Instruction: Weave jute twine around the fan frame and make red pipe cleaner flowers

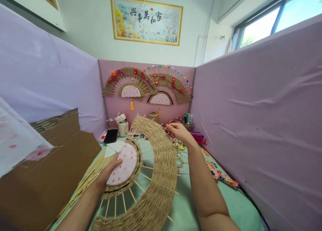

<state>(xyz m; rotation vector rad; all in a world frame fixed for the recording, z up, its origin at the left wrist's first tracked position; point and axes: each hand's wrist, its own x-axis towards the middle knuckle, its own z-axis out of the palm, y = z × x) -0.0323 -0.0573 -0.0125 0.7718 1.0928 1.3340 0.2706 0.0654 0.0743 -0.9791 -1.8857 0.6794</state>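
Note:
A large woven twine fan [164, 153] with thin wooden ribs is tilted up in front of me. At its inner side sits a white half-disc with pink dots [125, 165], edged by a twine band with a black line. My left hand [107, 174] grips the fan at this half-disc, thumb on the face and the other fingers hidden behind. By the upper outer edge of the weave, my right hand [179, 132] is closed in a pinch near the rib tips. What lies between those fingertips is too small to make out.
Brown cardboard [50, 167] and a bundle of thin sticks [87, 180] lie left. Behind are a phone [111, 136], white bottle [123, 125] and twine spool [153, 116]. Purple pipe cleaners [198, 138] lie right. Two decorated fans [130, 73] hang on the partition.

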